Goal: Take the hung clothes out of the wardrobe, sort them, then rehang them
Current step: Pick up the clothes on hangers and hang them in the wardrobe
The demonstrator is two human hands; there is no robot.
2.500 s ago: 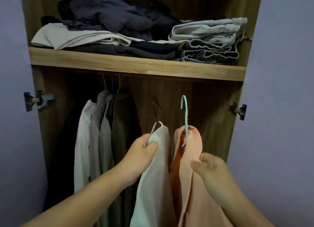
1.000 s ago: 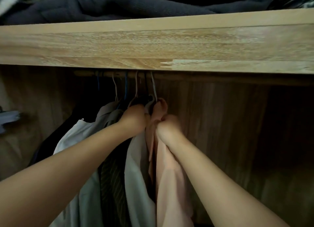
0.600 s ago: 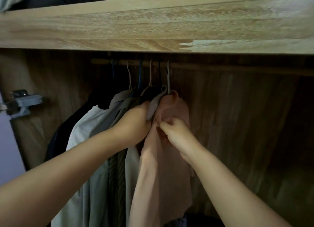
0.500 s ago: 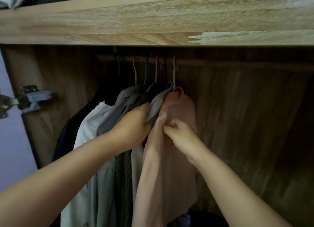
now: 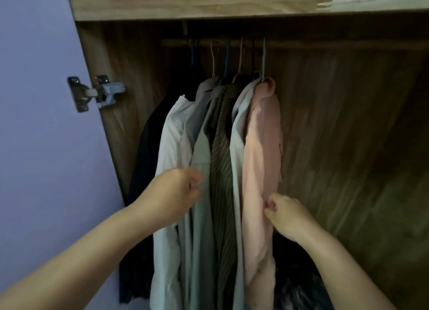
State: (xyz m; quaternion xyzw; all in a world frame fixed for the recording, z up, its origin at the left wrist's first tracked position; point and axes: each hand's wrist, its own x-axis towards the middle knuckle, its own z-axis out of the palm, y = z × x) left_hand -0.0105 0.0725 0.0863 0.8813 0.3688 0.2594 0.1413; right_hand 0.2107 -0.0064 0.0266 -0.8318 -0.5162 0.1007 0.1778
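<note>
All the hung clothes are on the brown wooden rail (image 5: 325,45) near the top middle of the picture, inside the brown wooden wardrobe (image 5: 348,135). From left to right there is a black coat (image 5: 148,147), a white cotton shirt (image 5: 171,142), a pale grey shirt (image 5: 202,161), a brown striped shirt (image 5: 221,147), another white shirt (image 5: 239,133) and a soft pink shirt (image 5: 262,147) at the right end. The left hand (image 5: 171,193) sits in the middle left of the picture with its fingers curled, right at the pale grey shirt, but I cannot tell if it pinches the cloth or holds nothing. The right hand (image 5: 285,214) is lower and more to the right, and its fingers pinch the edge of the soft pink shirt (it looks like a small tug to make it hang straight). Since every shirt is on a hanger and the shirts sit close together, I think the job is nearly done, with only some tidying left. A shiny metal door hinge (image 5: 97,93) is in the upper left, next to the purple door (image 5: 34,124). Something dark lies at the bottom of the wardrobe, too dim to name. I cannot see any words, tags or brand names.
</note>
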